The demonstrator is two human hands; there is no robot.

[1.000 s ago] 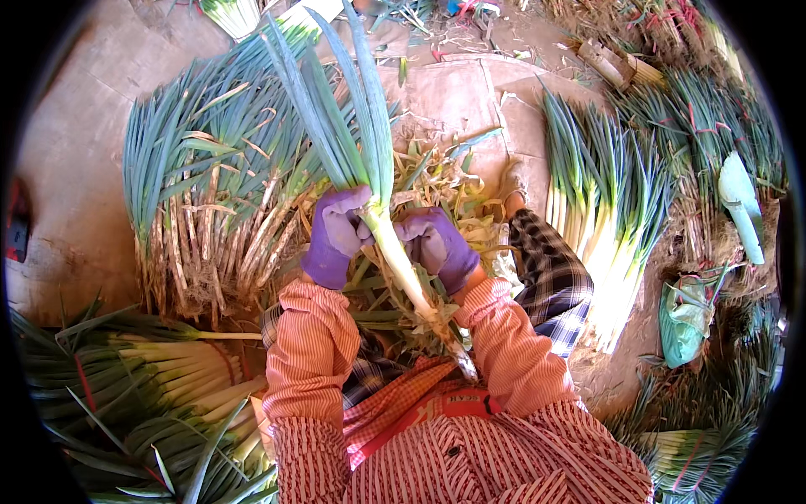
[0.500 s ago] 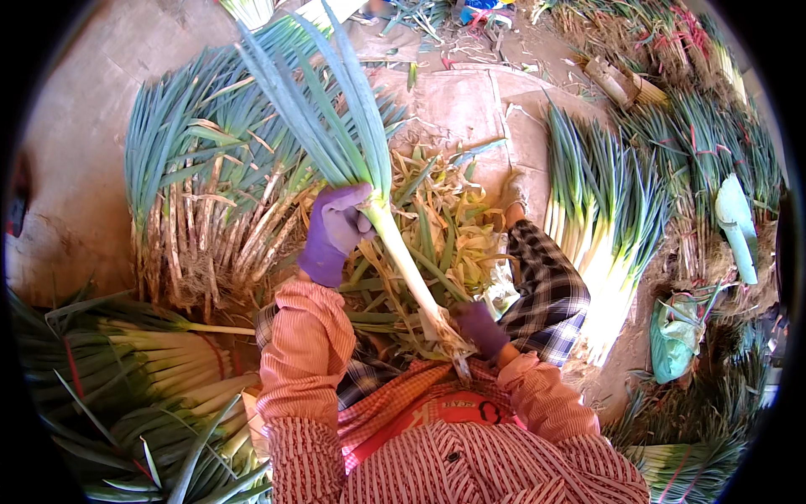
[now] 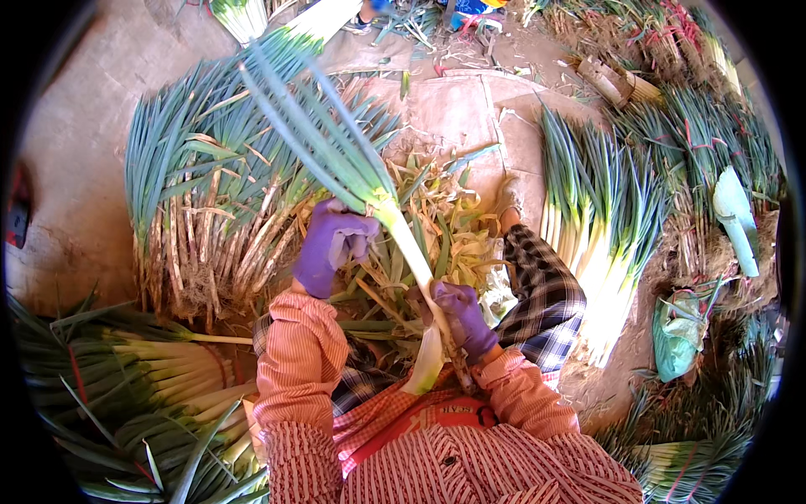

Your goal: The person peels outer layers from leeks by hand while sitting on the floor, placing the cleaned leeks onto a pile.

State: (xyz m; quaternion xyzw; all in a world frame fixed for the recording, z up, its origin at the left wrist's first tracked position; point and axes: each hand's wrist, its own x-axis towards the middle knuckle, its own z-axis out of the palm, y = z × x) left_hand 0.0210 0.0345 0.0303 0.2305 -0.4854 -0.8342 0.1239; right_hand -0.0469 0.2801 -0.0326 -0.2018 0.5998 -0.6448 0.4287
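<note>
While your purple-gloved right hand (image 3: 463, 317) grasps one long green-and-white onion (image 3: 409, 247), your purple-gloved left hand (image 3: 334, 245) curls near it. Left grip: can't tell.

- The brown floor (image 3: 80, 168) is partly covered by a tan sheet (image 3: 449, 113) at far centre.
- Rooted leeks (image 3: 210, 218) are laid in a row at left.
- Peelings (image 3: 470, 244) are heaped in the middle.
- Clean leeks (image 3: 592, 244) are laid at right.
- Tied bundles (image 3: 172, 361) are piled near left, with others spread along the right.
- A green bag (image 3: 676, 344) is placed at right.
</note>
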